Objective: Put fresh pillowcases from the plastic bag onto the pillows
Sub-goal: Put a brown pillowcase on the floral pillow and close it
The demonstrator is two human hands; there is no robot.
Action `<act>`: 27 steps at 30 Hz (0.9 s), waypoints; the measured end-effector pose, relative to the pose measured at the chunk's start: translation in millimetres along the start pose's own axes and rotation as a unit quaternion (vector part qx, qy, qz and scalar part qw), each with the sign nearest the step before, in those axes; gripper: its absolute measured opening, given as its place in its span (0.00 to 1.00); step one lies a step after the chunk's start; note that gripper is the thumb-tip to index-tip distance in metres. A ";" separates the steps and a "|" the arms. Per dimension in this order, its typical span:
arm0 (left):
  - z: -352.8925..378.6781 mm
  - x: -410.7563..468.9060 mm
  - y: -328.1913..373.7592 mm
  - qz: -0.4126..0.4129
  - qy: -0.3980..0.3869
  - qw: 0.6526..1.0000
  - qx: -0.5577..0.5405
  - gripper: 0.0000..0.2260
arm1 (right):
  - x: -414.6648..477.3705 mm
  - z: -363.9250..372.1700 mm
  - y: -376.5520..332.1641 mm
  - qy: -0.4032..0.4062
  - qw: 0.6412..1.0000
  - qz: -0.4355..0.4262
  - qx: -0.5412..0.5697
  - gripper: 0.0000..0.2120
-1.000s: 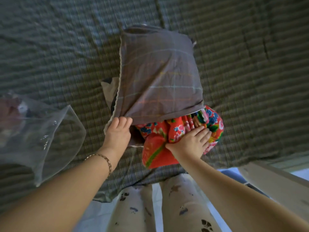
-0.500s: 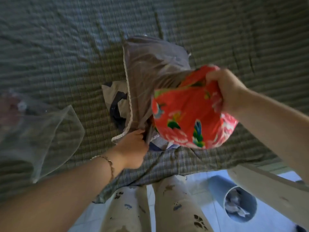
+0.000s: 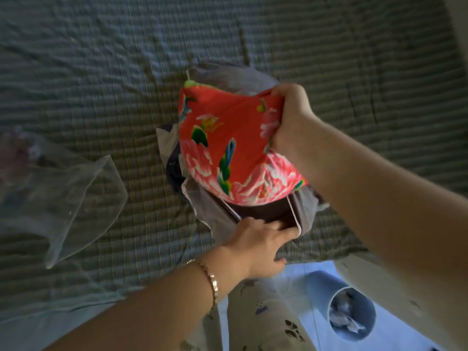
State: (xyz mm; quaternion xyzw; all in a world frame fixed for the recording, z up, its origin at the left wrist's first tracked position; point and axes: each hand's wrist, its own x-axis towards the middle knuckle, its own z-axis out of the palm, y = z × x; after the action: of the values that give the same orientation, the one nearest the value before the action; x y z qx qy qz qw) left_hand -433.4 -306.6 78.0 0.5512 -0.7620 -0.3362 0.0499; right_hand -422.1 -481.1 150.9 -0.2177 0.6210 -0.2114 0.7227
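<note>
Plastic bag (image 3: 71, 198) lies on the bed (image 3: 101, 72), well left of the left hand (image 3: 255, 244). This hand pinches the grey pillowcase (image 3: 215, 221) at its open edge. Above it, the right hand (image 3: 291, 120) grips the red floral pillow (image 3: 228, 148), whose lower end is at the opening.

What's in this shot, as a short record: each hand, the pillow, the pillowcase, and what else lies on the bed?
left hand: holds the pillowcase mouth open by its rim
right hand: grips the pillow by its upper corner
pillow: red floral, lower end at the mouth, mostly outside
pillowcase: grey, crumpled on the bed cover
plastic bag: clear, lying left of the pillow
</note>
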 end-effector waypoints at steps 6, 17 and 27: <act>8.1 -29.0 -10.4 0.018 0.049 0.988 -0.144 0.05 | 26.3 -48.3 71.7 0.038 0.993 0.040 0.101 0.14; 17.0 -3.0 7.1 -0.117 -0.037 0.975 -0.184 0.04 | 7.9 -32.0 93.7 0.056 0.978 0.089 0.180 0.09; -17.4 -81.3 -101.5 -0.052 -0.085 0.975 0.201 0.05 | 6.5 -112.5 64.6 0.155 0.950 0.037 -0.269 0.02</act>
State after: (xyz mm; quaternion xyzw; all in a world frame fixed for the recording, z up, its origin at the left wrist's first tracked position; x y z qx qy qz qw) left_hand -312.2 -260.5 57.7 0.5581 -0.7858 -0.2243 -0.1441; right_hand -530.3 -438.0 93.3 -0.3450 0.7667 -0.0406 0.5400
